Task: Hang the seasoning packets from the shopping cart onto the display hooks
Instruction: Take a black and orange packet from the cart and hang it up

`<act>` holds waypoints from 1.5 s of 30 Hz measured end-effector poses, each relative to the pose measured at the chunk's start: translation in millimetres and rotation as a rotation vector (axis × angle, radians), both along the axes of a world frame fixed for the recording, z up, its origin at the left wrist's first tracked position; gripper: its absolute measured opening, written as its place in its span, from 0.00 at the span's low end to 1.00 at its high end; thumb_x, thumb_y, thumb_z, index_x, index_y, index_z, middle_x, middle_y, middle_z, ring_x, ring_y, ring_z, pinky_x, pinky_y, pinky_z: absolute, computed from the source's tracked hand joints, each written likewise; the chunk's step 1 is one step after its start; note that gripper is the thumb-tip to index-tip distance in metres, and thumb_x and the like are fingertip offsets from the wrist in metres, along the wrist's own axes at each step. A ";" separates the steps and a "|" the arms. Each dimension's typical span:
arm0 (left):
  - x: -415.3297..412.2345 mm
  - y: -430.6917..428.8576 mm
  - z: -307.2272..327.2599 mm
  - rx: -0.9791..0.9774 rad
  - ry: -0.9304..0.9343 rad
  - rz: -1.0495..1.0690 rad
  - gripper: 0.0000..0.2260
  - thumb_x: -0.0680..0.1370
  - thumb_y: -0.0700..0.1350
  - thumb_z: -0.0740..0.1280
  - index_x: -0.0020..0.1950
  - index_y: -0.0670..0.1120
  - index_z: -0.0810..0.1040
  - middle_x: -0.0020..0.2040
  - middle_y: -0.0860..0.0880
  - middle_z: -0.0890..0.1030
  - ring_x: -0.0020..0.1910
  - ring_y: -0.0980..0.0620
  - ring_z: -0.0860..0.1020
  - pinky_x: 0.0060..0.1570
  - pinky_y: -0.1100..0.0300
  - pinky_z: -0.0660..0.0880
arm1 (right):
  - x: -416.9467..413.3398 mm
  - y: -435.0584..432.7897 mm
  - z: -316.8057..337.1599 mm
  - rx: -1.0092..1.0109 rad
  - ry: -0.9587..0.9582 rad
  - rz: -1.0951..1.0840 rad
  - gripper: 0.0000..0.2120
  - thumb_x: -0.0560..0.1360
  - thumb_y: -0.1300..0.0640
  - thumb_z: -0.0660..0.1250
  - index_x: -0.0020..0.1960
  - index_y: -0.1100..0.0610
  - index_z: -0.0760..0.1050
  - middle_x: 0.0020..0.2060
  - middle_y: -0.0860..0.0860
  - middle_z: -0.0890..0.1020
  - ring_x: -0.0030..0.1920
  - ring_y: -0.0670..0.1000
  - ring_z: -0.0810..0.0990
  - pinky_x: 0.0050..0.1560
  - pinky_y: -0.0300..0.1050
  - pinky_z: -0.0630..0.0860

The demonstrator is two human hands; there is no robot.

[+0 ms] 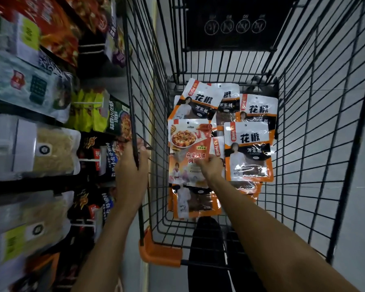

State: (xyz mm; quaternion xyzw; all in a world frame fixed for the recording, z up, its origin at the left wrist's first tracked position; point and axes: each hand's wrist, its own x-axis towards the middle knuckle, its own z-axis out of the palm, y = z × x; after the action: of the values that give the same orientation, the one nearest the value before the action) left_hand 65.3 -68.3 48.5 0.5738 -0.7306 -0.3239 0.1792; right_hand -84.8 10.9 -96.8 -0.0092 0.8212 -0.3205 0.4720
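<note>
store aisle with stocked shelves (30, 98) at left: left hand (133, 165) is clenching the rim of the cart (156, 252), right hand (212, 167) is pinching a tofu seasoning packet (183, 148) lying atop other packets (249, 152) inside it.

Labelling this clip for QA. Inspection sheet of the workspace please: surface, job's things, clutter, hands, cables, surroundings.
Surface: black wire shopping cart, its floor mostly covered by packets.
Job's things: orange-and-white pepper seasoning packets lying overlapped in the cart; one orange packet with a tofu dish picture on top at left; white display hooks on the left shelving.
Clutter: nothing seen.
Hands: left hand grips the cart's left rim; right hand has fingers on the tofu-dish packet, grip unclear.
Cables: nothing seen.
Surroundings: blurred hanging packets on the shelving; pale tiled floor.
</note>
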 end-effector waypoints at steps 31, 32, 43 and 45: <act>-2.2 14.5 84.6 0.101 0.109 -0.017 0.25 0.77 0.52 0.67 0.71 0.44 0.68 0.66 0.47 0.74 0.63 0.54 0.72 0.61 0.61 0.68 | -26.9 92.7 185.6 -0.619 -0.236 -0.120 0.04 0.78 0.61 0.63 0.51 0.56 0.75 0.43 0.53 0.85 0.44 0.53 0.86 0.40 0.46 0.83; -6.2 15.3 91.7 0.193 0.201 -0.031 0.27 0.75 0.54 0.67 0.71 0.44 0.67 0.65 0.49 0.75 0.63 0.55 0.73 0.62 0.61 0.69 | -22.5 88.7 195.5 -0.662 -0.283 -0.101 0.04 0.78 0.60 0.64 0.52 0.56 0.75 0.43 0.52 0.86 0.44 0.53 0.86 0.41 0.46 0.83; 3.9 12.5 97.0 0.927 0.629 0.056 0.34 0.55 0.47 0.84 0.57 0.40 0.78 0.47 0.44 0.85 0.42 0.49 0.83 0.31 0.62 0.78 | -7.1 68.4 235.0 -0.722 -0.358 0.107 0.04 0.77 0.59 0.66 0.50 0.52 0.74 0.40 0.44 0.86 0.42 0.46 0.85 0.44 0.40 0.82; -4.0 19.3 87.5 0.991 0.616 0.057 0.38 0.54 0.48 0.85 0.60 0.40 0.77 0.52 0.42 0.84 0.47 0.47 0.84 0.37 0.58 0.80 | -11.6 70.1 226.8 -0.662 -0.287 0.129 0.05 0.75 0.57 0.69 0.49 0.52 0.74 0.37 0.45 0.85 0.39 0.45 0.85 0.39 0.38 0.81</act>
State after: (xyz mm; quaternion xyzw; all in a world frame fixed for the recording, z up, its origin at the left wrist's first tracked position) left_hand 61.3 -48.9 136.0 0.4878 -0.3906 -0.7739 0.1023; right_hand -96.4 81.0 130.0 -0.1683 0.5962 -0.5366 0.5730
